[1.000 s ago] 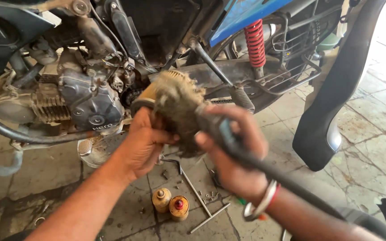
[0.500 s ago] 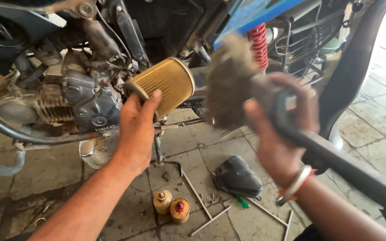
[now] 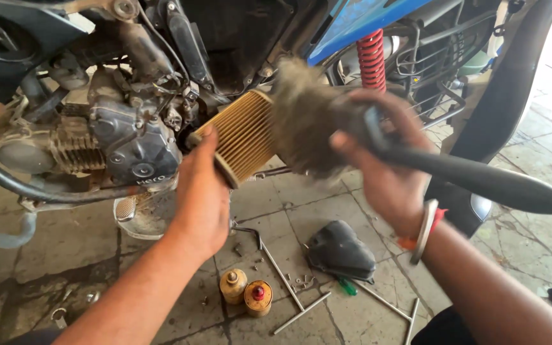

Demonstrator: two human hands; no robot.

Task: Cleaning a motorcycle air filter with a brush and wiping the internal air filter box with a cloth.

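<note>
Air filter (image 3: 244, 137) held up beside a stripped motorcycle engine (image 3: 107, 144) — pleated yellow paper facing the camera, one end cupped in the left hand (image 3: 202, 191), fingers curled shut around its rim. Right hand (image 3: 381, 172) closed tight on the black handle of a brush (image 3: 308, 118), grey bristles pressed flat against the filter's far end, handle running out to the right past a bangle on the wrist. Filter clear of the bike and raised above the floor (image 3: 52, 255), just in front of the open frame under the blue panel (image 3: 359, 19). Judged from this — removal done, brushing in hand: pleats look mostly clean where visible, though the part under the bristles is hidden and cannot be told. Refitting apparently not begun, with parts spread on the tiles below: a black cover (image 3: 340, 250), several long bolts (image 3: 282, 276), small loose fasteners, a green-handled tool half hidden beside the cover. Two small oil bottles (image 3: 245, 292) standing together near the left forearm. Red spring (image 3: 372, 59) upright behind the brush, footpeg and kick lever area below the engine, black seat edge (image 3: 512, 102) curving down at right.
</note>
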